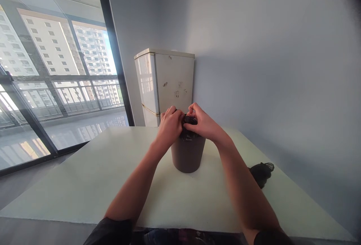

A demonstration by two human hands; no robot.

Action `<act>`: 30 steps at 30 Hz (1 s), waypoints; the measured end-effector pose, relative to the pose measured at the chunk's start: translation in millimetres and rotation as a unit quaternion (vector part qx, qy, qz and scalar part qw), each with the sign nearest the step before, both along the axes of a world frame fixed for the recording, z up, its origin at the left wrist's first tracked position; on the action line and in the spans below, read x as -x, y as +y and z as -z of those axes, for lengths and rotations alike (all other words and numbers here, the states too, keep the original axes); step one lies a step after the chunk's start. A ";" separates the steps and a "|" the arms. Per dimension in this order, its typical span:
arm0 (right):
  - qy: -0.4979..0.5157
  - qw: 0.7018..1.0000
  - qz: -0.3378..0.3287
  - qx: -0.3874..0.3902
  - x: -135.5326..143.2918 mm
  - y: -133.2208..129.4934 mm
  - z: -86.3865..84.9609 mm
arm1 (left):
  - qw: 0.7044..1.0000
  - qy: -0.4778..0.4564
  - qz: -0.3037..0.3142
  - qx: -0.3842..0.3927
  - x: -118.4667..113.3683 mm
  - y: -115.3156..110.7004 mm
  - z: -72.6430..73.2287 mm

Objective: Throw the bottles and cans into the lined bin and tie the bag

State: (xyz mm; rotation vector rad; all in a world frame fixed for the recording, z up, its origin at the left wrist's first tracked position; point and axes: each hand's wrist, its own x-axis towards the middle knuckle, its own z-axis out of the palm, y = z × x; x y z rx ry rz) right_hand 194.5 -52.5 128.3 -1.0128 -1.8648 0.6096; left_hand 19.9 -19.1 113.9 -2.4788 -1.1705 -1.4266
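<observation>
A dark brown bin stands upright on the pale table. Black plastic bag film shows at its top, between my hands. My left hand is over the left side of the rim, its fingers closed on the black bag. On the right side of the rim, my right hand has its fingers bent together, with the bag's dark edge between thumb and fingers. The inside of the bin is hidden by my hands and the bag.
A crumpled black bag lies on the table beyond my right forearm. Behind the table stands an old white fridge near the grey wall. Large glass sliding doors are at the left.
</observation>
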 end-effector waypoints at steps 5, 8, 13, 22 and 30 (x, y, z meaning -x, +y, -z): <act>-0.067 0.992 0.037 -0.103 -1.5 -3.5 -3.9 | 0.991 -0.053 0.101 0.067 5.6 5.8 -2.3; -0.073 0.982 0.076 -0.159 -1.4 -5.8 -4.9 | 0.968 -0.103 0.176 0.145 10.1 9.0 -3.5; -0.108 0.982 0.060 -0.143 -0.2 -16.2 -9.1 | 0.925 -0.196 0.252 0.205 15.6 8.2 -7.4; -0.097 0.988 0.028 -0.118 -7.3 -3.1 -7.6 | 0.917 -0.217 0.251 0.220 16.5 3.5 -7.6; -0.123 0.983 0.069 -0.114 -19.3 -5.0 -12.5 | 0.933 -0.268 0.169 0.171 30.4 9.3 -10.4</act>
